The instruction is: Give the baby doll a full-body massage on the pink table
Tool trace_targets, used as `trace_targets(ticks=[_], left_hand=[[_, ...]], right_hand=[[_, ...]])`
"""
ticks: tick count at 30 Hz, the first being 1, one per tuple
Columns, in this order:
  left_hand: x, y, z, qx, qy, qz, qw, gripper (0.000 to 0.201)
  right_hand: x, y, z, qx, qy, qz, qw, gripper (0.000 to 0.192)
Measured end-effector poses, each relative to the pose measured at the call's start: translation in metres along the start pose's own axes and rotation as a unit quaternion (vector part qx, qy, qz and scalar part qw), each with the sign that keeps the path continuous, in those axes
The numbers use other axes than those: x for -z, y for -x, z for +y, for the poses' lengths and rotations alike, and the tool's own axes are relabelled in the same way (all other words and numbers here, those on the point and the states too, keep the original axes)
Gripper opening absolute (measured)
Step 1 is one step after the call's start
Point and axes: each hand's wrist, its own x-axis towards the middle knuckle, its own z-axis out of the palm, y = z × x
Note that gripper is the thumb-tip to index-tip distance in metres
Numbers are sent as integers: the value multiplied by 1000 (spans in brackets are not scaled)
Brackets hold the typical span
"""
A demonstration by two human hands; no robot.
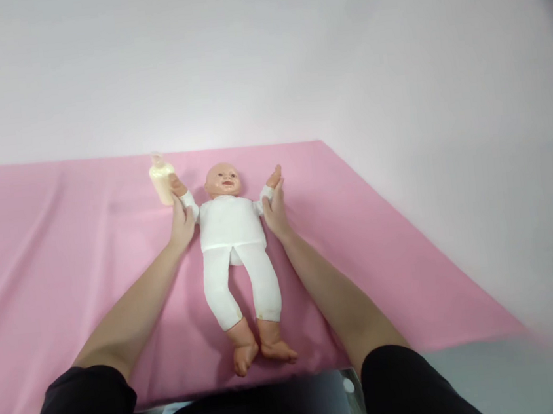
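Note:
A baby doll (231, 223) with a bald head, white top and white trousers lies on its back, its bare feet toward me. My left hand (182, 222) is closed round the doll's sleeved arm on the left side, thumb on the inner side. On the other side my right hand (276, 213) grips the doll's other arm the same way. Both doll arms are raised outward, and the doll's hands show past my fingers. Behind the doll's left-side hand stands a pump bottle (161, 183) of pale yellow liquid, partly covered by that hand.
A pink cloth (370, 256) with soft creases covers the table under the doll. Its right edge slants toward the near right corner. Beyond the far edge rises a plain white wall (241, 59). The table's front edge runs just below the doll's feet, close to my body.

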Motion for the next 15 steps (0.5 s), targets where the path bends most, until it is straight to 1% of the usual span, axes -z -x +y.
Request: trace_targets(ticks=[2, 4, 7, 11, 15], left_hand=[[-1, 2, 8, -32, -35, -42, 998, 85], [-1, 3, 12, -55, -62, -64, 994, 83], [2, 1, 12, -69, -89, -53, 992, 75], [4, -1, 4, -44, -116, -34, 992, 63], [3, -3, -2, 16, -150, -57, 987, 59]], right_hand=[[2, 1, -10, 30, 31, -20, 999, 80], [5, 1, -16, 42, 49, -29, 997, 76], [10, -1, -21, 44, 65, -31, 996, 70], [13, -3, -20, 43, 49, -29, 997, 62], [11, -3, -15, 40, 33, -28, 998, 60]])
